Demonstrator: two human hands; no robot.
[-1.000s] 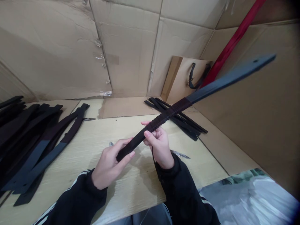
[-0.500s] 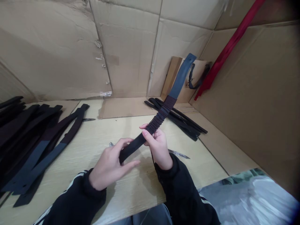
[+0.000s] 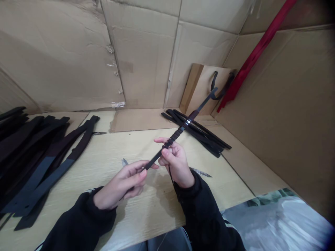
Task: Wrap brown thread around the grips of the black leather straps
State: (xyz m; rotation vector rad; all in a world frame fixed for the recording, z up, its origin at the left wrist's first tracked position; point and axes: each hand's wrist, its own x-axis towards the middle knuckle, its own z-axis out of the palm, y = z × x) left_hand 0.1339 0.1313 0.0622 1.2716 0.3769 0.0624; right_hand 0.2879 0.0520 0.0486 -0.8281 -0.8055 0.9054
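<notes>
A long dark strap (image 3: 180, 131), seen nearly edge-on, slants from lower left to upper right over the table. Dark cord is wound around its middle in ridges, and its far end is blue-grey. My left hand (image 3: 125, 181) pinches the black lower end between thumb and fingers. Around the lower part of the windings, my right hand (image 3: 174, 162) grips the strap with thumb and curled fingers, its index finger stretched out behind. A thin dark cord hangs from my right hand toward the sleeve.
Several dark straps (image 3: 39, 150) are piled at the left. More narrow black strips (image 3: 199, 132) lie at the back right, before a brown paper bag (image 3: 199, 87). Pointed metal tools (image 3: 201, 172) lie partly behind my hands. Cardboard walls (image 3: 146, 52) and a red strip (image 3: 251, 62) stand behind.
The strap has turned from showing its broad face to nearly edge-on, and its far end has dropped. My left hand has closed its thumb onto the lower end.
</notes>
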